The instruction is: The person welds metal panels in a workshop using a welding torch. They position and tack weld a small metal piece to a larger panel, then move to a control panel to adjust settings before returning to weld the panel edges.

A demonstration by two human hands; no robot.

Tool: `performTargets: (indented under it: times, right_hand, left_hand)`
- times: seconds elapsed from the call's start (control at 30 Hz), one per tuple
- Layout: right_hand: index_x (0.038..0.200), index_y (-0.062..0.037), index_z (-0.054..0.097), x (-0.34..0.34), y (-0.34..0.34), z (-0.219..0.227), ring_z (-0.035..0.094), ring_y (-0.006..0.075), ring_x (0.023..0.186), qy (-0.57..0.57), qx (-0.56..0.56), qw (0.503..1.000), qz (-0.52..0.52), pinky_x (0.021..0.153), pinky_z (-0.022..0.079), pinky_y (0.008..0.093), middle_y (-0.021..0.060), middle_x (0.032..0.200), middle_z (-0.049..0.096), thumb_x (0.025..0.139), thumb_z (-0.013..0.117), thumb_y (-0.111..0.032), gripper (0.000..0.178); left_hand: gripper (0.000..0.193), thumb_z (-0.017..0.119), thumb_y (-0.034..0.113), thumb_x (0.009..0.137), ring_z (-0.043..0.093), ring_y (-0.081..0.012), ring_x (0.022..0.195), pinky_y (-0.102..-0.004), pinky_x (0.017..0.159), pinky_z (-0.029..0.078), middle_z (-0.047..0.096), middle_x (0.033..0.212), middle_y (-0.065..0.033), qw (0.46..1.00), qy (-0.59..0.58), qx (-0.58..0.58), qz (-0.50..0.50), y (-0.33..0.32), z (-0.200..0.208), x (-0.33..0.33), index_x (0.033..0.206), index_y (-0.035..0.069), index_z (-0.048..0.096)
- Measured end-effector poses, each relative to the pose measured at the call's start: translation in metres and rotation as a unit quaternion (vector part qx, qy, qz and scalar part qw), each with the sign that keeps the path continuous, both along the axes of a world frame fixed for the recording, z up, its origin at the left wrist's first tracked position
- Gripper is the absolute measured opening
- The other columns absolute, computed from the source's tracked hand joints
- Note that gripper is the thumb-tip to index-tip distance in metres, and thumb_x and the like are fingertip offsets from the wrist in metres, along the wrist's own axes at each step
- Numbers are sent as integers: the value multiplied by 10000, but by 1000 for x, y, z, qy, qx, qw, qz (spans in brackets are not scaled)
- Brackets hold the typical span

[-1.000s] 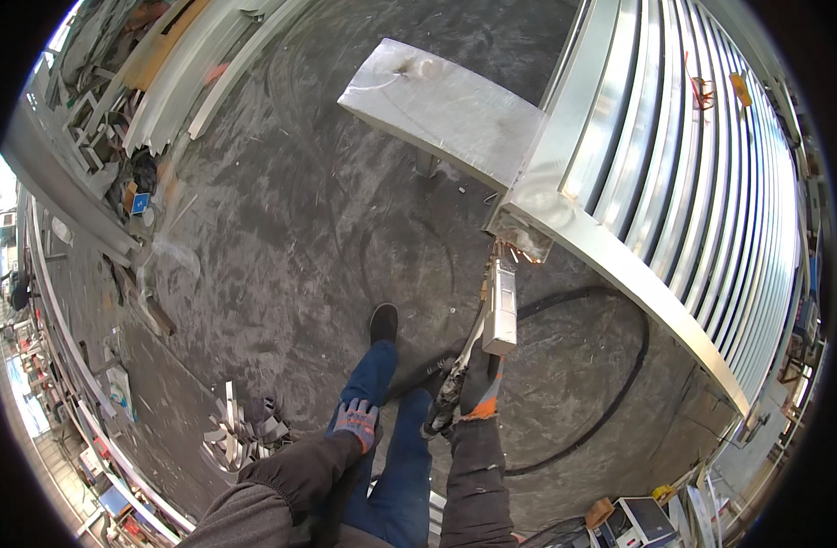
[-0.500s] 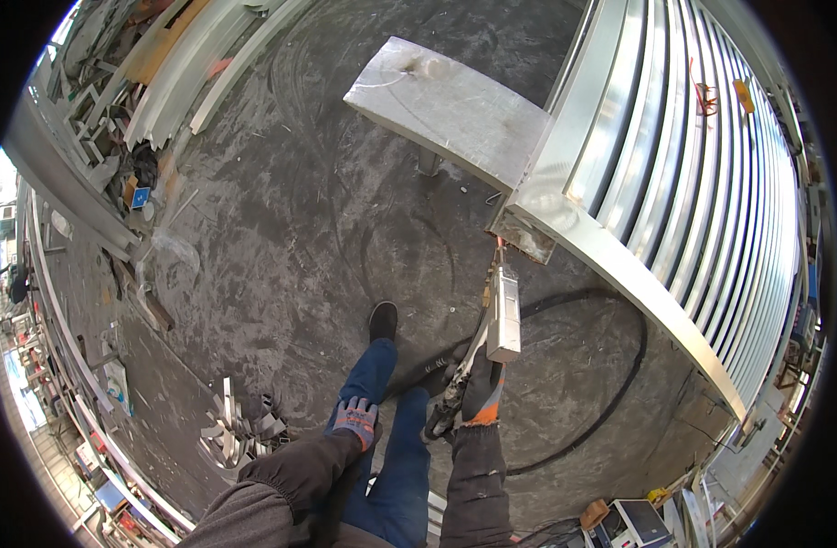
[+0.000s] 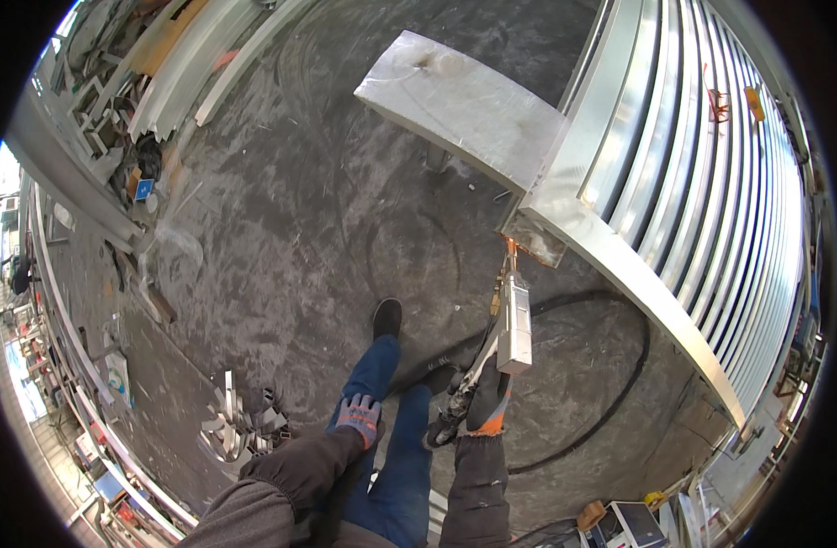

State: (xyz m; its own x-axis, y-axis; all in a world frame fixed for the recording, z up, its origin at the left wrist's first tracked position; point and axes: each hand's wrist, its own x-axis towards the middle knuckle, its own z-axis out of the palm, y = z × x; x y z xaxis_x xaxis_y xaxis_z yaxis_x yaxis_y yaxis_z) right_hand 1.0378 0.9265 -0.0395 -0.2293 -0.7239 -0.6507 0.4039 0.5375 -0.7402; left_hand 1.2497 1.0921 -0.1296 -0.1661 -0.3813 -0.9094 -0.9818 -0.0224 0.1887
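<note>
My right hand, in a dark glove with an orange cuff, is wrapped round a handheld welding gun with a boxy silver head and a thin copper-coloured tip. The gun's tip points away from me, right by the near corner of a slatted aluminium panel; an orange glow shows around the tip. Whether it touches the metal I cannot tell. My left hand, in a grey glove with orange marks, lies on my left knee with its fingers stretched out and holds nothing.
A metal-topped support stands under the panel's corner. A thick black hose loops over the floor at right. Aluminium offcuts are piled at lower left; long profiles lie at far left. Small orange tools rest on the panel.
The view has shifted slightly, so the panel and support appear farther right. The gun sits a little lower and to the right, with its tip glowing brighter. My left hand stays on the knee.
</note>
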Motion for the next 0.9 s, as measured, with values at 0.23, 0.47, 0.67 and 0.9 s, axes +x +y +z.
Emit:
performTargets:
  times: [0.23, 0.47, 0.67, 0.9]
  right_hand:
    - [1098, -21, 531, -1, 6, -3, 607, 194, 573, -1, 5, 1000, 11, 510, 496, 337, 103, 750, 606, 1054, 540, -363, 345]
    - [1072, -14, 532, -2, 11, 0, 613, 192, 580, 18, -15, 999, 34, 511, 491, 332, 96, 737, 602, 1057, 530, -378, 364]
    - [1063, -16, 546, 0, 10, 0, 611, 181, 592, 6, -9, 1000, 26, 502, 481, 318, 94, 795, 612, 1057, 533, -367, 352]
    - [1152, -1, 566, -8, 49, 62, 593, 142, 597, -14, 49, 998, 29, 491, 460, 252, 63, 808, 615, 1026, 570, -437, 454]
  left_hand:
    - [549, 544, 403, 949, 393, -370, 1405, -555, 1166, 291, 460, 1482, -176, 1000, 7, -18, -4, 6, -9, 2, 1398, 87, 541]
    - [494, 516, 233, 957, 373, -344, 1450, -554, 1184, 286, 443, 1519, -142, 1000, -9, 12, -4, 1, -2, -1, 1436, 110, 528]
    - [528, 546, 355, 945, 387, -365, 1420, -557, 1177, 285, 454, 1494, -167, 1000, 4, -13, 1, -1, -2, -1, 1405, 95, 541]
    - [509, 602, 341, 917, 493, -414, 1290, -529, 1081, 391, 546, 1344, -209, 982, 47, -99, 153, -8, -4, 16, 1346, 70, 569]
